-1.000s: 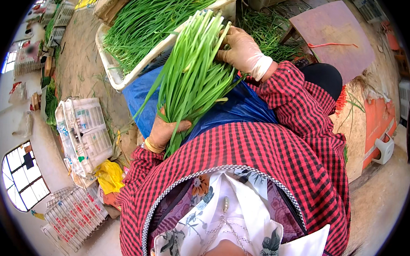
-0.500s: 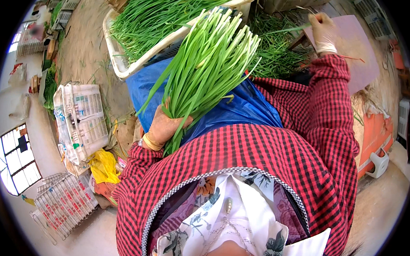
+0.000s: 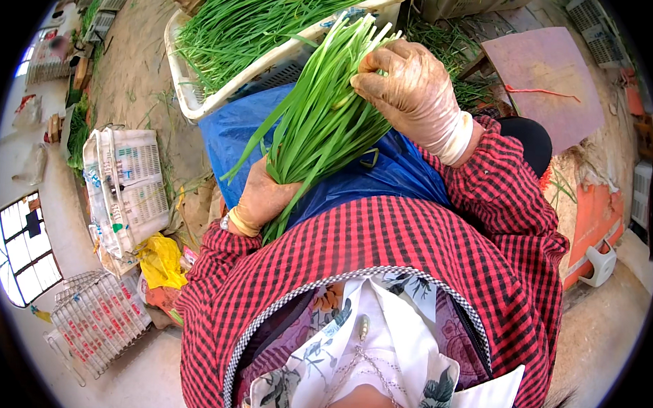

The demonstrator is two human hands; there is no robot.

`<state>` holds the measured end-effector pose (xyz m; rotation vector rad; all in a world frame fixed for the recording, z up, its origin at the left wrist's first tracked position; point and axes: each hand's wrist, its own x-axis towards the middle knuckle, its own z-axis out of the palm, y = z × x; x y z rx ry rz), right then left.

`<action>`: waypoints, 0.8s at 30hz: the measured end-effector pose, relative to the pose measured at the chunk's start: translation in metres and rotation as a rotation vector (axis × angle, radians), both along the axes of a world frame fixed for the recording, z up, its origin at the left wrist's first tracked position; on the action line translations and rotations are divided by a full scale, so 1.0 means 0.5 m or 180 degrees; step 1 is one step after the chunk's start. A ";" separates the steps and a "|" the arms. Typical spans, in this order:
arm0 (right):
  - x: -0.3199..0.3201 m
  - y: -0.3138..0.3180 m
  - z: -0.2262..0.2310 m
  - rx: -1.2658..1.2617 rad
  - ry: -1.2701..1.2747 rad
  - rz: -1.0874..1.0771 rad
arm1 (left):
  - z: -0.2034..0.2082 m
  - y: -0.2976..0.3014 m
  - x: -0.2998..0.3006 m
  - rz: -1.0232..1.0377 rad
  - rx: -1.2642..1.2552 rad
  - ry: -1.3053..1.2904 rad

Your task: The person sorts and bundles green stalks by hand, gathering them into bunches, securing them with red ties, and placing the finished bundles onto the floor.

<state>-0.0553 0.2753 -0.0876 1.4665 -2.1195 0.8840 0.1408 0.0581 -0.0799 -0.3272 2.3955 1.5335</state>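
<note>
My left hand point(image 3: 263, 196), in a thin stained glove, is closed round the leafy lower part of a bunch of garlic chives point(image 3: 322, 121). The bunch slants up and to the right over my lap, with its pale stem ends at the top. At the right side of those stems is my gloved right hand point(image 3: 409, 92), its fingers curled and pinched against the chives. The exact stalks between its fingertips are hidden. Beneath the bunch a blue plastic sheet point(image 3: 235, 140) covers my lap.
A white crate point(image 3: 190, 106) heaped with chives stands just beyond my lap. Loose green scraps point(image 3: 447, 43) lie right of it. Farther right, a pinkish board point(image 3: 547, 61) bears a red string point(image 3: 542, 92). White crates point(image 3: 129, 186) and a yellow bag point(image 3: 163, 261) sit at left.
My right hand has come in from above the board at far right, where it held a green strand, to the stems of the bunch. The left hand keeps its grip in nearly the same place.
</note>
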 end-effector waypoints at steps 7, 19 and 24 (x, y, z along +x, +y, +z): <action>0.044 0.027 0.033 -0.0473 -0.2053 0.0918 | -0.015 -0.014 0.006 0.0387 0.0301 -0.0217; 0.025 0.028 -0.050 -0.0363 -0.5234 0.1400 | -0.011 0.002 -0.064 0.0892 0.0113 0.0468; 0.000 0.033 -0.020 -0.0383 -0.3885 -0.0262 | -0.017 0.036 -0.114 0.0783 0.0492 0.1127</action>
